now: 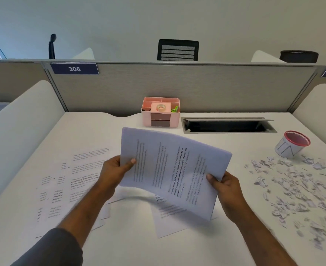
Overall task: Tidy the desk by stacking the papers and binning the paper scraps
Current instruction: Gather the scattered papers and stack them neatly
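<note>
A sheaf of printed papers is lifted above the white desk, bowed in the middle. My left hand grips its left edge, thumb on top. My right hand pinches its lower right corner. Several loose printed sheets lie flat on the desk to the left, and another sheet lies under the sheaf. Many small paper scraps are scattered over the right side of the desk. A small red-rimmed mesh bin wrapped in white paper stands behind the scraps.
A pink desk organiser with a tape roll stands at the back centre against the grey partition. An open cable slot lies right of it. White curved side dividers flank the desk.
</note>
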The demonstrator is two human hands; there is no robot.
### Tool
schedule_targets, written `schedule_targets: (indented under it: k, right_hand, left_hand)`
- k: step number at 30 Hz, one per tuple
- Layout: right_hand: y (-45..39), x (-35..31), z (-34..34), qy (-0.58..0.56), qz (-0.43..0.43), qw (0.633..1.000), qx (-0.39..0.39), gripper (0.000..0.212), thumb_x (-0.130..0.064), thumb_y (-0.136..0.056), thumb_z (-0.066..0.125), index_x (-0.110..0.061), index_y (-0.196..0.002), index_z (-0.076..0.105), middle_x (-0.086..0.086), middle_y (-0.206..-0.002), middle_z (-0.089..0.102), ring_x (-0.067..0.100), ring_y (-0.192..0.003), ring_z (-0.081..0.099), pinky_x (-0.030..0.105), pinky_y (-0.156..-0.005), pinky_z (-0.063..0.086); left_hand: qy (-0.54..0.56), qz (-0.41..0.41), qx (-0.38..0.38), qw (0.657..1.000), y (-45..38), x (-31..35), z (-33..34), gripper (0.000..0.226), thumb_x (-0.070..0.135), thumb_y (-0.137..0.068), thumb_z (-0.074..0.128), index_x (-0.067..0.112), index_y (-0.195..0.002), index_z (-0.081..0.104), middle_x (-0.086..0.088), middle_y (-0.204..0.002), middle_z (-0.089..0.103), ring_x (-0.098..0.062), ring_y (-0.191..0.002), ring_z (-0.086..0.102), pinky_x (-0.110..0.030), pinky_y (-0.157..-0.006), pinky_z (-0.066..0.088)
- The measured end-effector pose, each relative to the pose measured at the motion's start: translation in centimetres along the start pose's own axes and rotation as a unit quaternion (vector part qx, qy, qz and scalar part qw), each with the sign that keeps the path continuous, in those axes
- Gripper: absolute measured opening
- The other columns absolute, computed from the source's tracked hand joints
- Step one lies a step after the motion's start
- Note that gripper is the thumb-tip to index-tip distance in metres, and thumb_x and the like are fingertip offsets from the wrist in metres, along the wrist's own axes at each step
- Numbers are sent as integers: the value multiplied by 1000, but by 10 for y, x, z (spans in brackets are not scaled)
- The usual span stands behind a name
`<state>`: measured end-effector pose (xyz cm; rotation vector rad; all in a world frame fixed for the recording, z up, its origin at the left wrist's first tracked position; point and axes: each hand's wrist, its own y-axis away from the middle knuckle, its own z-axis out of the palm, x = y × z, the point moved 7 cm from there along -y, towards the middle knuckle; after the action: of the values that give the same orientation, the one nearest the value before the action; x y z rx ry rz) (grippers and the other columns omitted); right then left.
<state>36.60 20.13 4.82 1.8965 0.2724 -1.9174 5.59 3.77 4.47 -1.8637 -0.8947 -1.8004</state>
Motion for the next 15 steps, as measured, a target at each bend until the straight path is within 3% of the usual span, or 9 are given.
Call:
schedule_targets:
  k: [2,4,6,8,11,13,15]
  right_hand:
    - [0,1,2,-33,23,999,9,13,-10,-91,63,-9,-102,68,9,-100,75,30,-89,71,43,-79,59]
    - [3,4,5,-63,42,997,10,14,-11,-92,61,-8,-105,65,12,-103,74,34,-92,70,47,-82,58]
    - [7,7,8,-114,52,992,20,15,-9,-93,58,-12,-107,63,9,-101,75,27,-88,71,40,-74,60]
    - [12,15,13,-186,71,979,49,21,-5,-95,55,-14,-112,62,4,-100,74,21,-85,71,33,-67,60]
    - [22,34,29,-283,123,948,77,27,-1,-96,50,-15,-117,60,3,-105,71,20,-89,67,31,-65,61]
    - [29,43,42,-322,152,931,79,28,1,-96,49,-14,-118,60,4,-107,70,22,-92,66,33,-65,62]
    - [37,48,55,-337,170,923,72,29,2,-96,49,-12,-119,59,7,-109,70,25,-95,67,38,-70,62]
  left_hand:
    - [32,4,7,999,-3,7,-5,52,49,-79,76,18,-120,71,-5,-112,75,-30,-105,70,-39,-84,58]
    - [48,-17,37,998,-3,4,-10,76,59,-79,68,12,-138,56,-11,-133,64,-33,-122,60,-47,-104,48]
    - [86,-44,86,992,7,-3,-14,91,64,-73,66,14,-147,45,-9,-148,51,-30,-137,47,-49,-118,31]
    - [150,-81,110,979,26,-13,-6,97,62,-68,68,17,-150,42,-6,-152,46,-27,-138,44,-45,-118,31]
    - [255,-155,40,954,60,-35,35,85,61,-61,78,20,-132,55,-10,-138,57,-32,-120,60,-41,-98,48]
    - [281,-173,-38,943,79,-36,67,60,54,-75,74,20,-123,61,-15,-132,64,-35,-115,65,-43,-91,54]
    - [307,-167,-87,933,87,-33,88,47,48,-90,64,21,-129,64,-15,-129,67,-34,-117,66,-44,-91,55]
